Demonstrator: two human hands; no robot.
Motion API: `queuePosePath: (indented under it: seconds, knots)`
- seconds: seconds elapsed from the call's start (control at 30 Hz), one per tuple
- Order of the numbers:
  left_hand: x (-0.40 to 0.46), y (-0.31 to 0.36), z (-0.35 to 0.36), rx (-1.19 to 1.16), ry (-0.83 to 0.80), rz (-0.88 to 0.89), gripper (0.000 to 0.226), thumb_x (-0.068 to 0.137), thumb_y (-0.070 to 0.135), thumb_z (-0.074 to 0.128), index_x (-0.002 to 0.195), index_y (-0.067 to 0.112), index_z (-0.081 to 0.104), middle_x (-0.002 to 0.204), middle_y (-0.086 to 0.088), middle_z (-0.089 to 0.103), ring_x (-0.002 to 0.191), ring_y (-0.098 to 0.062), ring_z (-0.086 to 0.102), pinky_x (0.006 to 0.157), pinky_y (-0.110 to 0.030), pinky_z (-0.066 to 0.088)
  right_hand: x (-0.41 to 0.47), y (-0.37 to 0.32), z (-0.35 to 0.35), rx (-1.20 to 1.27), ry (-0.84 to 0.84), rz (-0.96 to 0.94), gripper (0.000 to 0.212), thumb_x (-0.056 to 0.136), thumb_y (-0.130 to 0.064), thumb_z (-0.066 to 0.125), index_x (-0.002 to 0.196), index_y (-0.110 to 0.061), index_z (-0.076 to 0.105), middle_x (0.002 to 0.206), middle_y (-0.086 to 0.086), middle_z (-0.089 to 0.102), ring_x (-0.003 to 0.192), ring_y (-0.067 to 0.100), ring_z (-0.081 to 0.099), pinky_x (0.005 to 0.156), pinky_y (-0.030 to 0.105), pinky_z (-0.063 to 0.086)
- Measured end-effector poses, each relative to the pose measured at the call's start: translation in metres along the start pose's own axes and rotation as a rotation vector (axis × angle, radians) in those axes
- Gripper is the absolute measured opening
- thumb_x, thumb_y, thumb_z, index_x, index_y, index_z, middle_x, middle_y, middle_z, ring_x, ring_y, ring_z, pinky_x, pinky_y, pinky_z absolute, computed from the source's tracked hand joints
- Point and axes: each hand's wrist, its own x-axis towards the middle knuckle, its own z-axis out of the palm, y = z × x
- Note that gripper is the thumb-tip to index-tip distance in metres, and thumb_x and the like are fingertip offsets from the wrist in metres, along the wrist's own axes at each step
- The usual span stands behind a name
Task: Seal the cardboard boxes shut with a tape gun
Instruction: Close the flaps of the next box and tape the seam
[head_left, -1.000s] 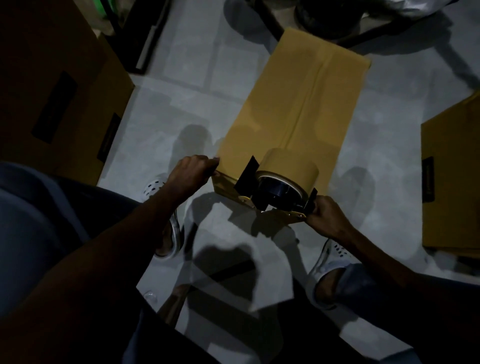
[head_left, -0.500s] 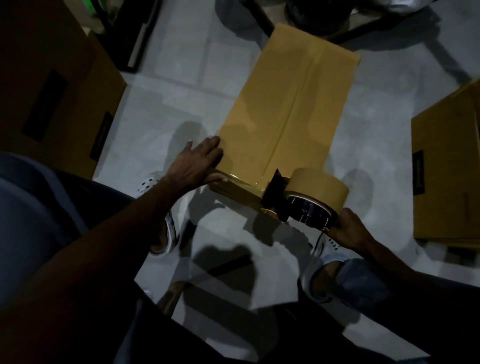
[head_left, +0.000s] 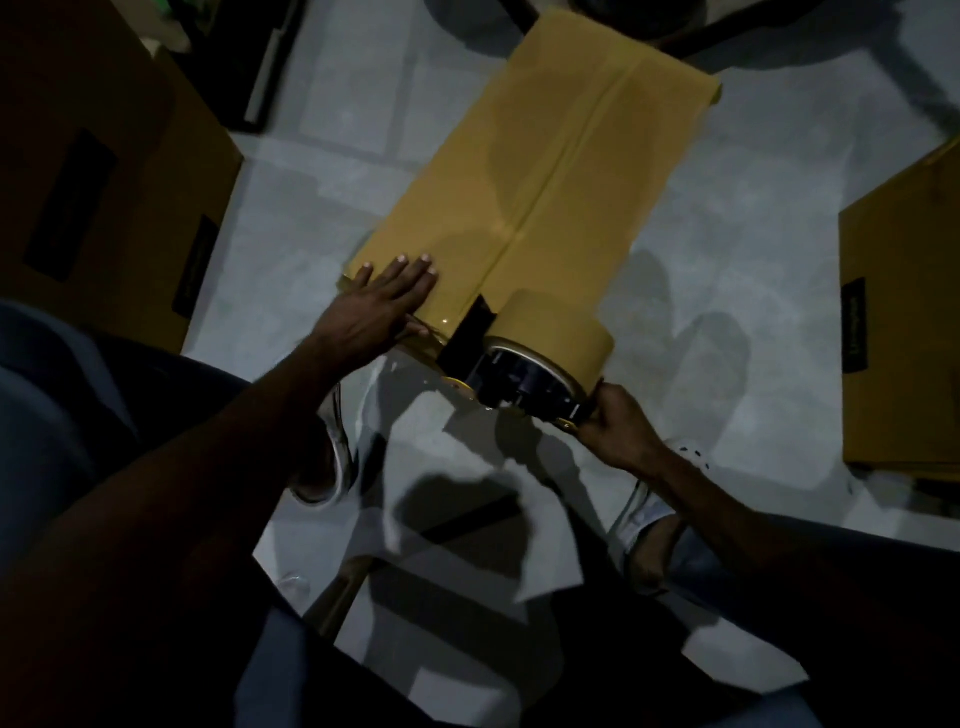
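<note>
Grey tiled floor (head_left: 332, 171) carries one cardboard box (head_left: 561, 171) at centre, running toward 12 o'clock. Tape gun (head_left: 524, 358) sits at its near edge, grasped by right hand (head_left: 618, 431). Left hand (head_left: 379, 312) lies flat, fingers straight, on the box at 9 o'clock of the gun.

Arms: showing bare, no sleeves reaching the wrists.
Legs: wearing blue jeans (head_left: 691, 561).
Feet: wearing white perforated clogs (head_left: 332, 457).

Dim packing room (boxes (head_left: 545, 171), tiled floor (head_left: 322, 171))
</note>
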Motion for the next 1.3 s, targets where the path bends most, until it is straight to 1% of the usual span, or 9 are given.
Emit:
queuePosePath:
  seconds: [0.13,0.27,0.63,0.77,0.83,0.93,1.07,1.2,1.3]
  knots:
    - [0.005,-0.007,-0.01,-0.014,-0.09,0.086,0.085,0.09,0.067,0.02,0.157,0.014,0.018,0.164,-0.008,0.011,0.149,-0.035,0.015,0.112,-0.06,0.023,0.008,-0.006,0.014,-0.015,0.001,-0.002,0.014,0.079,-0.018,0.076,0.08,-0.007,0.067,0.07,0.009,0.066,0.068,0.024,0.066,0.051,0.024,0.039]
    - [0.006,0.002,-0.009,-0.04,-0.081,0.047,0.086,0.086,0.065,0.01,0.156,0.018,0.019,0.164,-0.004,0.013,0.15,-0.033,0.016,0.112,-0.061,0.022,0.004,-0.005,0.015,-0.034,-0.003,0.069,0.012,0.078,-0.016,0.075,0.082,-0.006,0.068,0.075,0.013,0.069,0.071,0.029,0.068,0.057,0.034,0.048]
    - [0.007,0.006,-0.013,-0.126,-0.106,-0.015,0.072,0.097,0.045,0.045,0.157,0.024,0.012,0.165,0.002,0.001,0.152,-0.026,0.001,0.117,-0.058,0.008,-0.006,-0.011,0.004,0.041,-0.086,0.125,0.035,0.067,-0.041,0.065,0.076,-0.008,0.067,0.068,0.009,0.069,0.063,0.027,0.067,0.063,0.048,0.057]
    - [0.009,0.003,-0.01,-0.149,-0.1,-0.014,0.079,0.091,0.055,0.047,0.157,0.024,0.016,0.165,0.001,0.006,0.152,-0.028,0.004,0.116,-0.06,0.009,-0.029,-0.011,-0.013,0.138,-0.065,0.148,0.037,0.06,-0.051,0.06,0.058,-0.014,0.058,0.052,0.001,0.061,0.05,0.024,0.057,0.05,0.034,0.043]
    - [0.009,0.002,-0.008,-0.151,-0.094,-0.008,0.08,0.089,0.057,0.046,0.157,0.024,0.018,0.165,0.0,0.008,0.152,-0.029,0.006,0.115,-0.06,0.01,-0.045,-0.003,-0.021,0.185,-0.069,0.167,0.025,0.063,-0.04,0.065,0.05,-0.025,0.049,0.042,-0.011,0.051,0.043,0.007,0.046,0.047,0.026,0.036]
    - [0.009,0.002,-0.005,-0.155,-0.081,0.0,0.08,0.089,0.059,0.042,0.157,0.023,0.019,0.165,0.0,0.008,0.152,-0.029,0.006,0.115,-0.06,0.01,-0.062,0.029,-0.028,0.17,-0.054,0.229,0.035,0.075,-0.01,0.07,0.051,-0.023,0.048,0.047,-0.011,0.05,0.053,0.011,0.049,0.055,0.03,0.038]
    - [0.009,0.001,-0.007,-0.172,-0.1,0.009,0.085,0.088,0.068,0.036,0.157,0.023,0.015,0.165,0.0,0.004,0.152,-0.029,0.003,0.116,-0.061,0.008,-0.069,0.042,-0.023,0.156,-0.018,0.268,0.039,0.081,-0.003,0.073,0.057,-0.024,0.049,0.045,-0.014,0.052,0.051,-0.004,0.048,0.058,0.027,0.037]
    - [0.005,0.019,-0.011,-0.107,-0.074,0.004,0.111,0.073,0.089,-0.001,0.157,0.017,0.013,0.165,-0.004,0.003,0.152,-0.027,0.005,0.114,-0.066,0.011,-0.071,0.022,-0.019,0.138,0.029,0.24,0.055,0.081,0.006,0.068,0.054,-0.032,0.038,0.039,-0.027,0.048,0.046,-0.016,0.048,0.052,0.011,0.034]
    - [0.017,0.049,-0.004,-0.04,-0.036,0.127,0.102,0.082,0.082,0.005,0.157,0.014,0.014,0.165,-0.005,0.006,0.151,-0.026,0.01,0.115,-0.065,0.014,-0.073,0.013,-0.023,0.16,0.026,0.206,0.053,0.077,0.0,0.067,0.05,-0.031,0.034,0.034,-0.026,0.044,0.045,-0.019,0.048,0.047,0.009,0.035]
